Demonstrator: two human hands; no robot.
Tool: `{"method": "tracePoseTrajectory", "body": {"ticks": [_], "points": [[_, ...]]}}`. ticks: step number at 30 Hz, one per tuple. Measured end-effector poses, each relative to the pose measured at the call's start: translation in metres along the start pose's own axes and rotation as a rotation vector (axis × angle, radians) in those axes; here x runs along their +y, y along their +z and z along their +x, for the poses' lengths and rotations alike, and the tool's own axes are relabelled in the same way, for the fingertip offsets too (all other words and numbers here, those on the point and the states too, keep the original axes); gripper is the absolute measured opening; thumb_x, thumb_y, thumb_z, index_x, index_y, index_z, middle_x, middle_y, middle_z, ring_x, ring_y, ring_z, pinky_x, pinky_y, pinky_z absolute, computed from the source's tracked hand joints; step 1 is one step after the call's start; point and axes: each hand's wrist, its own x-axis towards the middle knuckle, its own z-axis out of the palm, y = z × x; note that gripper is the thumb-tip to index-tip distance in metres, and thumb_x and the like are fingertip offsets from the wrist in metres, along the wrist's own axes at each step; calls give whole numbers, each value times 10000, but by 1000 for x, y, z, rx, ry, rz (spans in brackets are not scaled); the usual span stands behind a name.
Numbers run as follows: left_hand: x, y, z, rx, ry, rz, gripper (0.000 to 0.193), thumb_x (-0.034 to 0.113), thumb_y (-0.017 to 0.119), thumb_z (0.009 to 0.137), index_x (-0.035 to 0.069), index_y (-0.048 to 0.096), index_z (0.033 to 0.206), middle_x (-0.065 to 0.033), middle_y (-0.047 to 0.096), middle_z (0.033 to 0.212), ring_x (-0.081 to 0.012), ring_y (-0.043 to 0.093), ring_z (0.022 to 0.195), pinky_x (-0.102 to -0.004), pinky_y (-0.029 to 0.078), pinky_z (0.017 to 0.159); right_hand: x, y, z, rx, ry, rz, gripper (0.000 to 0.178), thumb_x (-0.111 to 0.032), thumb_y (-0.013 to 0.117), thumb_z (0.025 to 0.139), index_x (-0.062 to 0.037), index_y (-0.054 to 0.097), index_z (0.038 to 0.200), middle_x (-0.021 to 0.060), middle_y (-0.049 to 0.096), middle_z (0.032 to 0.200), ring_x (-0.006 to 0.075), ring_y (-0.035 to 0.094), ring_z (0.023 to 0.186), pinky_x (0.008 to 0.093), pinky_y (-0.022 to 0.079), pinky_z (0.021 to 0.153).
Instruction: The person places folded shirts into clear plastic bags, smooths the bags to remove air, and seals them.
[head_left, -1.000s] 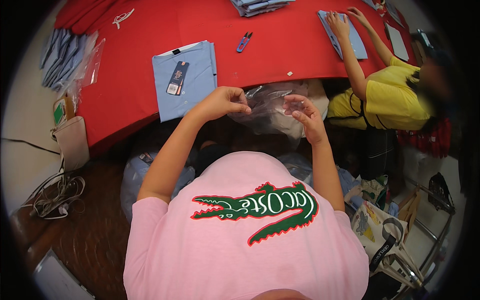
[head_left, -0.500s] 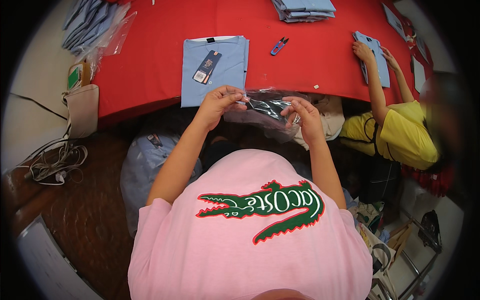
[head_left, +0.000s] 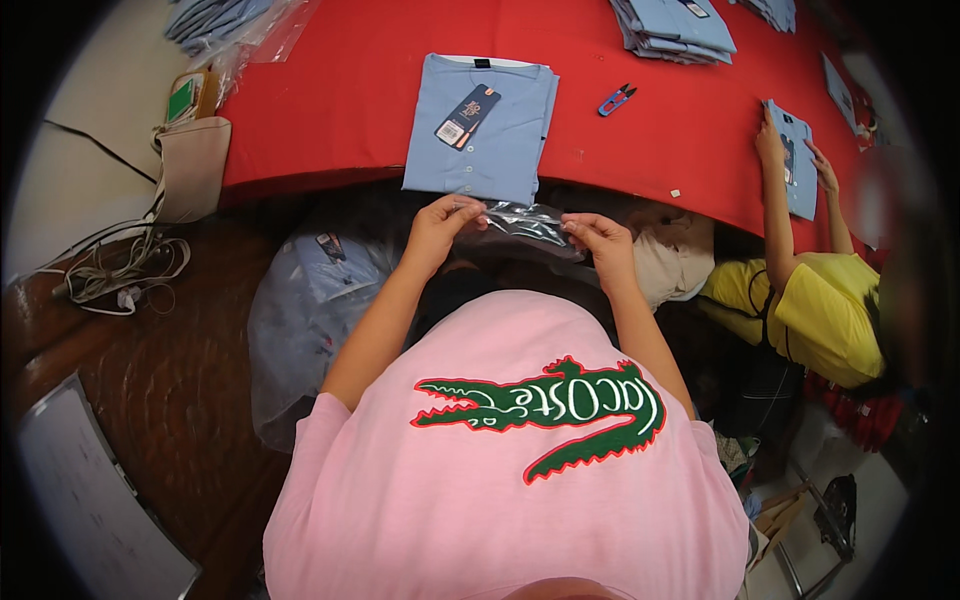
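Note:
Between my two hands a clear plastic bag (head_left: 530,222) is stretched by its edge, just off the near edge of the table. My left hand (head_left: 446,225) pinches one corner between thumb and fingers. The opposite corner is gripped by my right hand (head_left: 600,236). Right beyond the bag lies a folded light blue shirt (head_left: 512,135), its lower edge close to the bag's edge. A dark hang tag (head_left: 468,115) rests on the shirt front, above a row of small buttons. The lower part of the bag is hard to make out against the dark space below.
Blue-handled thread snips (head_left: 617,99) lie on the red table cover (head_left: 330,100). Stacked blue shirts (head_left: 675,28) sit farther back. At the right, a person in a yellow top (head_left: 825,315) handles another folded shirt (head_left: 795,165). A large plastic sack (head_left: 300,330) stands on the floor at left.
The view has shifted, so the table things appear farther right. Both hands still hold the bag, whose edge now lies straighter and nearer the shirt's lower edge.

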Motion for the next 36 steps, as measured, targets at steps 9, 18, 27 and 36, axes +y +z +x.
{"method": "tracePoseTrajectory", "body": {"ticks": [9, 18, 27, 36], "points": [[-46, -75, -3, 50, 65, 224, 204, 76, 745, 1008, 22, 703, 1200, -75, 795, 1035, -104, 718, 994, -235, 530, 897, -46, 48, 58, -193, -316, -784, 153, -49, 758, 860, -24, 768, 1010, 150, 776, 946, 291, 754, 871, 379, 577, 784], [-31, -88, 18, -160, 89, 872, 353, 389, 502, 1141, 112, 709, 1070, -33, 792, 1066, -208, 699, 1155, -608, 117, 1283, -72, 51, 92, -113, -466, -1098, 154, -126, 814, 834, -36, 729, 926, 119, 747, 909, 307, 720, 832, 424, 566, 748], [15, -97, 16, 243, 352, 1150, 206, 269, 705, 1007, 116, 821, 1082, -66, 770, 1089, -279, 689, 1165, -684, 181, 1259, -74, 67, 102, -88, -294, -986, 159, -146, 774, 874, -96, 794, 1023, 110, 762, 1022, 318, 735, 945, 440, 571, 830], [46, -102, 26, 346, 316, 1464, 171, 176, 673, 998, 113, 815, 1070, -93, 763, 1074, -316, 705, 1109, -704, 295, 1211, -52, 69, 111, -91, -210, -866, 184, -150, 782, 879, -64, 806, 1041, 149, 775, 1011, 306, 749, 956, 420, 574, 851]]}}
